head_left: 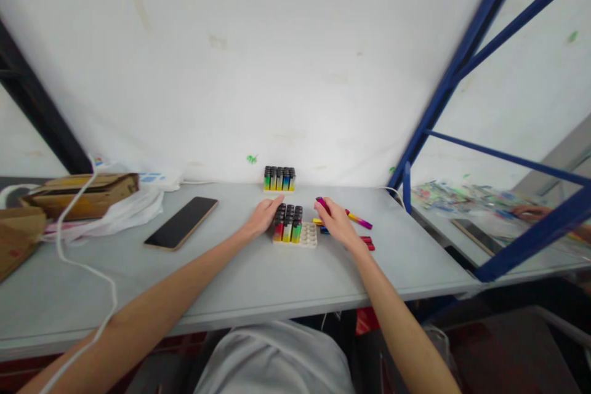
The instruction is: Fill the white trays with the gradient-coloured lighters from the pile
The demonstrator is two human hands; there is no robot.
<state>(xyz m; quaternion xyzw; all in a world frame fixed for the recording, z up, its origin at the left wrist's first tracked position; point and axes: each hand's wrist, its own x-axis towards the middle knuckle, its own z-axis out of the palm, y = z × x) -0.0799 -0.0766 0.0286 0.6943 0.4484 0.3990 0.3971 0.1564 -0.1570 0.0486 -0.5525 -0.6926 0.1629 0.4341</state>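
A white tray (308, 236) with round holes sits on the table in front of me. Its left part is filled with upright, multicoloured lighters (287, 231) with dark tops; holes show on its right side. My left hand (263, 217) is closed against the tray's left side, its fingers partly hidden by the lighters. Just right of the tray, my right hand (339, 223) pinches a purple lighter (321, 202), raised above the table. Around that hand lie loose items that look like lighters: a yellow-to-purple one (360, 220), red ones (368, 242), and partly covered yellow and blue ones.
A second filled lighter tray (279, 180) stands by the wall. To the left lie a phone (182, 223), a cardboard box (78, 196), white plastic (124, 212) and a cable (108, 280). A blue metal frame (443, 95) rises at right; beyond it another person's hand (530, 212) shows.
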